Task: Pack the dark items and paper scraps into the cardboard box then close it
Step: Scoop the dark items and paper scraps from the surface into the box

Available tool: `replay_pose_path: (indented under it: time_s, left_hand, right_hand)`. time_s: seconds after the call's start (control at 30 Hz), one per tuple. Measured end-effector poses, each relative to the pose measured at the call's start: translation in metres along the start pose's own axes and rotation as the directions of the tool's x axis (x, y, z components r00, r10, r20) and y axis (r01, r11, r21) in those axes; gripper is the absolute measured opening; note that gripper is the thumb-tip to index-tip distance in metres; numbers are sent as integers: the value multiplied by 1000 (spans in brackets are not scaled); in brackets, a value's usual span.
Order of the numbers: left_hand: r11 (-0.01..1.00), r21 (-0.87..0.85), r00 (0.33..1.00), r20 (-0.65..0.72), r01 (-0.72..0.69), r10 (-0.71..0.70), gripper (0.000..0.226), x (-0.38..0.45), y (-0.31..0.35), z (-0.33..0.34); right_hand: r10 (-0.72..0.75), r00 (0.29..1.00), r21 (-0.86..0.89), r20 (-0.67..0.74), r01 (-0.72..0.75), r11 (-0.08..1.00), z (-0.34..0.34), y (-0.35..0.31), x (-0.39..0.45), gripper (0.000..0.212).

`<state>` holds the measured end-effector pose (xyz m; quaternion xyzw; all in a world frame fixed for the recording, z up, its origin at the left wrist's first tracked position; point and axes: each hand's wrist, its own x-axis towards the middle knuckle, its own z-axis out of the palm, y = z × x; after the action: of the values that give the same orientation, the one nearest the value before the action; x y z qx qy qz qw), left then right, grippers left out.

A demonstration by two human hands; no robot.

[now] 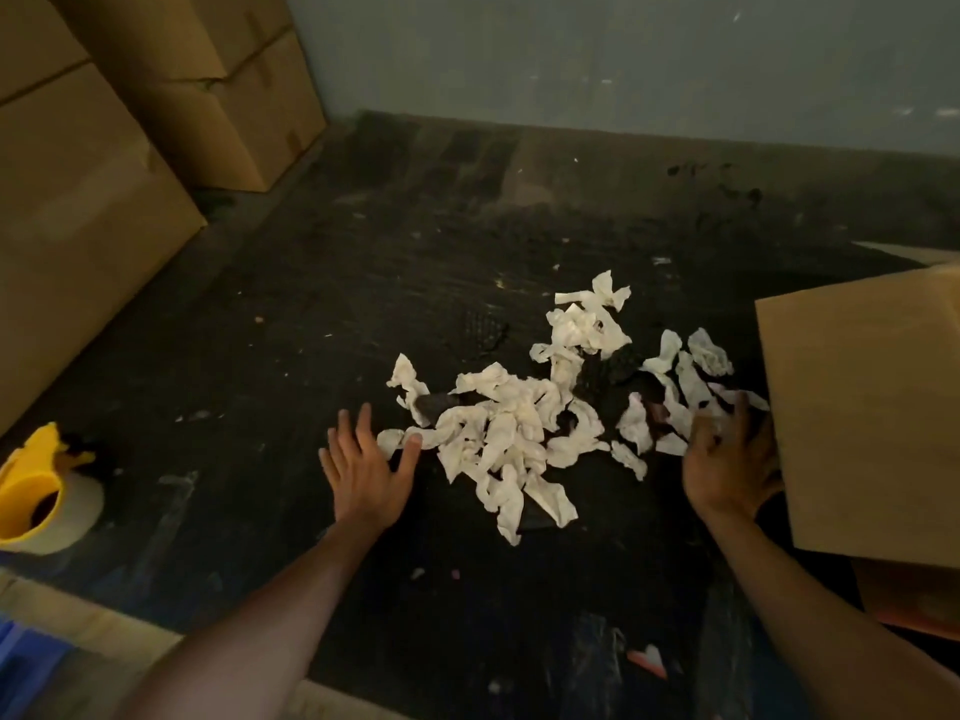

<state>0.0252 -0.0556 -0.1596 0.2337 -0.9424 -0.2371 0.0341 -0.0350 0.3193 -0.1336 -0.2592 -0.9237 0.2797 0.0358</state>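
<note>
Between my hands on the dark floor lie the paper scraps; my left hand is spread flat at their left edge, my right hand, fingers loosely apart, between them and the cardboard box.

1 head view, angled down, floor close

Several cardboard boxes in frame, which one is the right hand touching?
The box at the right edge. The right hand rests against its lower left side, beside the paper scraps. The other boxes are stacked far left, out of reach.
</note>
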Motion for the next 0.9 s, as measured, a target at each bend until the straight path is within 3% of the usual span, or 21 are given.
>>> replay_pose_path:
  time_s: [0.07,0.17,0.27,0.3,0.37,0.43,0.5,0.57,0.67,0.8,0.9]
  left_hand:
    - [999,-28,999,30,-42,43,93,13,6,4]
    - [970,-172,978,83,-174,190,94,23,32,14]
    - [911,-311,919,199,-270,340,80,21,61,20]
    - [896,-329,903,206,-298,376,75,22,67,20]
    - [873,-303,901,83,-383,425,68,30,71,15]
    - [890,-196,911,-89,-412,402,67,46,67,11]
    - [929,-116,932,-141,-350,334,69,67,56,11]
    - [951,-71,954,-24,-300,299,75,86,45,15]
    - [932,-31,924,120,-361,362,87,108,40,22]
    - [913,-174,896,197,-368,399,92,137,64,28]
    - [882,-330,836,327,-336,440,90,146,84,31]
  right_hand:
    - [31,998,-44,51,-29,999,10,5,7,60]
    - [-240,955,-180,175,271,946,36,0,-8,58]
    - [-443,855,-38,268,469,882,50,-24,-37,69]
    - [-505,832,60,229,506,861,50,-33,-45,70]
    - [-557,830,165,23,546,821,46,-47,-45,52]
    - [-397,908,174,-131,416,893,38,-60,-22,45]
    - [-113,974,153,-198,144,978,30,-65,14,46]
    - [87,987,32,-135,-83,996,22,-60,51,51]
    - [218,974,-136,54,-209,968,12,-49,89,62]
    - [261,949,-160,177,-234,959,16,-61,127,60]
    - [112,926,-295,361,-1,955,37,-74,138,58]
